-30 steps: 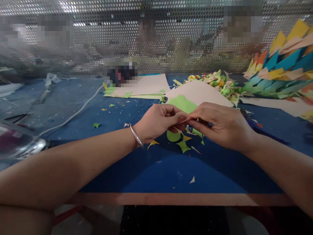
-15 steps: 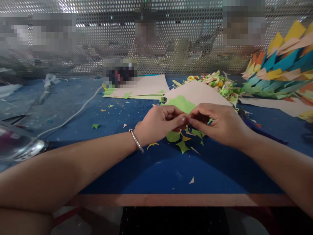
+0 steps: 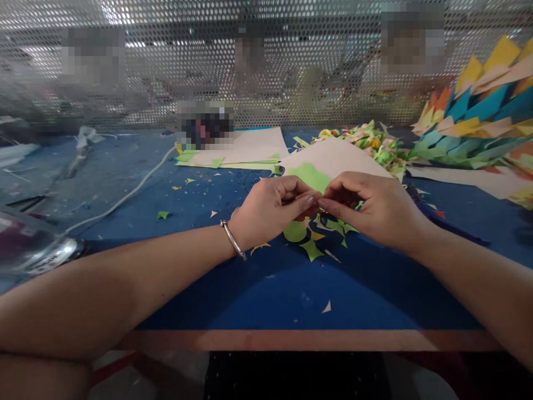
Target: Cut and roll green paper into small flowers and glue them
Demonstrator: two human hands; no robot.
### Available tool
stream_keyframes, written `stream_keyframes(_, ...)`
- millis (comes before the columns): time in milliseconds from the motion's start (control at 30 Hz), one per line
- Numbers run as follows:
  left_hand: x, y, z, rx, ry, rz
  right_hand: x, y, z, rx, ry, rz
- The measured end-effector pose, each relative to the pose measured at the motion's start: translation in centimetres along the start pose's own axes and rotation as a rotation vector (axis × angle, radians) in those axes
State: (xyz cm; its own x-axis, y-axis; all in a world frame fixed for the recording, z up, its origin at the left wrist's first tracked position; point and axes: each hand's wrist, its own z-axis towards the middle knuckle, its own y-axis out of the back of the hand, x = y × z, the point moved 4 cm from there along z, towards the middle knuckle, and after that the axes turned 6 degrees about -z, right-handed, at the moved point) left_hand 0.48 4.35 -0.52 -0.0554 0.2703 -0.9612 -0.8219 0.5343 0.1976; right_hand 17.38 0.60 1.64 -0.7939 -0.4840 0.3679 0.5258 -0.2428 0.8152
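My left hand (image 3: 278,206) and my right hand (image 3: 370,210) meet at their fingertips over the blue table (image 3: 266,297). Both are closed in a pinch, thumb against forefinger. Whatever they hold between them is too small or too hidden to name. Just below the fingers lie cut green paper scraps (image 3: 311,250) and a round green paper piece (image 3: 295,231). Behind the hands a pale pink paper sheet (image 3: 341,158) lies with a green paper piece (image 3: 310,175) on it. A silver bracelet (image 3: 232,239) circles my left wrist.
Behind the sheet sits a heap of curled paper bits (image 3: 375,141). A large folded-paper construction (image 3: 487,111) stands at right. More paper sheets (image 3: 258,141) lie at back left. A white cable (image 3: 137,189) and a clear bottle (image 3: 33,241) are on the left. Perforated metal (image 3: 270,83) closes the back.
Both hands stay pinched together at nearly the same spot. The fingertips have shifted very slightly, and the right hand sits a little higher.
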Motion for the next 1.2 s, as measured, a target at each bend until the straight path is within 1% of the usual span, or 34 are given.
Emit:
stream_keyframes(233,0.18,-0.14,0.31,0.020,0.047,-0.170,-0.08,-0.05,-0.08,-0.023,-0.034,0.045)
stream_keyframes(300,0.24,-0.15,0.35,0.020,0.059,-0.198,-0.06,-0.09,-0.11,-0.011,-0.032,0.059)
stream_keyframes(400,0.22,-0.17,0.31,0.008,0.066,-0.217,0.01,-0.18,-0.19,0.015,-0.024,0.067)
stream_keyframes(533,0.07,-0.22,0.23,-0.002,0.064,-0.228,0.06,-0.15,-0.27,0.012,-0.019,0.036)
stream_keyframes(700,0.09,-0.31,0.15,-0.005,0.098,-0.253,0.21,-0.20,-0.19,0.039,0.006,0.020)
stream_keyframes(800,0.13,-0.31,0.10,-0.008,0.121,-0.261,0.31,-0.20,-0.09,0.041,-0.006,0.035)
stream_keyframes(900,0.09,-0.31,0.10,0.007,0.139,-0.227,0.37,-0.37,-0.02,0.070,-0.022,0.071)
stream_keyframes(1000,-0.08,-0.35,0.06,0.043,0.136,-0.137,0.22,-0.56,-0.06,0.086,-0.040,0.109)
stream_keyframes(1133,-0.42,-0.24,-0.12,0.049,0.062,0.024,-0.07,-0.80,-0.23,0.102,-0.068,0.156)
stream_keyframes(1200,-0.49,-0.20,-0.19,0.045,0.031,0.072,-0.01,-0.81,-0.25,0.101,-0.069,0.184)
